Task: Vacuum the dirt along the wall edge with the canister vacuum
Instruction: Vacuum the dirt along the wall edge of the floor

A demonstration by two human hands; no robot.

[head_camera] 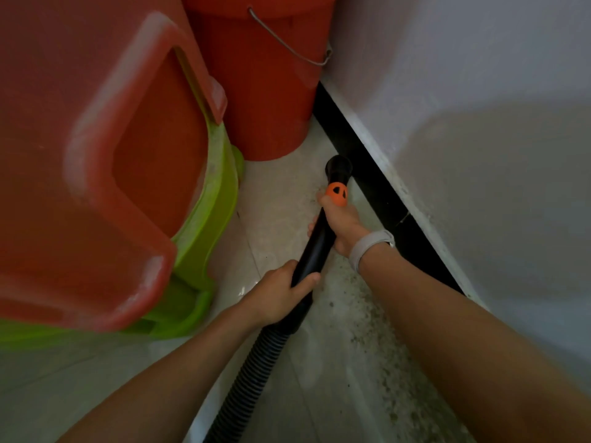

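Vacuum wand [315, 247], a black tube, runs up the middle of the frame, its round nozzle [338, 167] down at the pale floor [275, 199] just beside the black baseboard [377, 187] of the white wall [463, 107]. I see my right hand [343, 223] wrapped around the tube just below its orange collar [336, 194], forearm stretching in from the lower right, a pale wristband [367, 247] on the wrist. My left hand [281, 294] clamps the tube lower down, thumb across the top, right above the ribbed hose [252, 372], which trails off the bottom edge. Dark dirt specks [367, 330] scatter along the floor by the baseboard. A red bucket [262, 84] stands at top centre; red and green tubs [105, 161] fill the left.
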